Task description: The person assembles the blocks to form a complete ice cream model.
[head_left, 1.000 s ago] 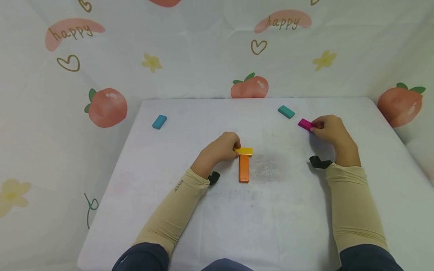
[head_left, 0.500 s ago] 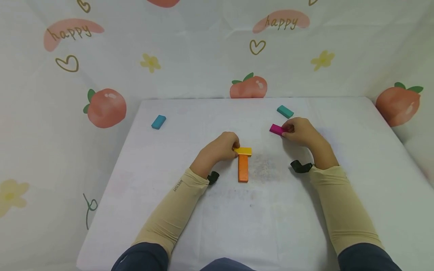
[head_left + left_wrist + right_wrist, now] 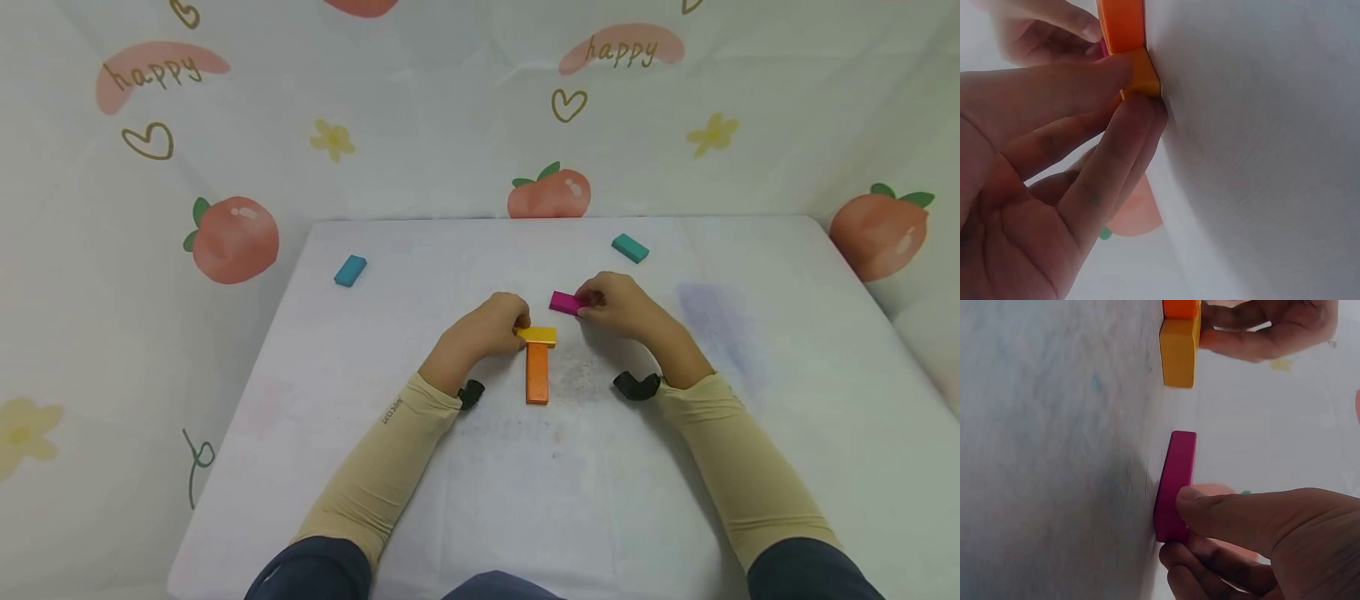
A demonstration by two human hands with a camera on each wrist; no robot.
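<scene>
Since a second ago the right hand [image 3: 617,305] has slid the magenta block [image 3: 565,302], pinched, from 2 o'clock toward centre, just beyond the yellow block [image 3: 538,336]. Left hand [image 3: 491,325] pinches yellow atop the orange block [image 3: 537,372]; steadying it seems wise. Desk [image 3: 750,350] edges lie well off.

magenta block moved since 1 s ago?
Yes. The right hand has carried the magenta block left and nearer, away from the teal block, toward the yellow block.
</scene>
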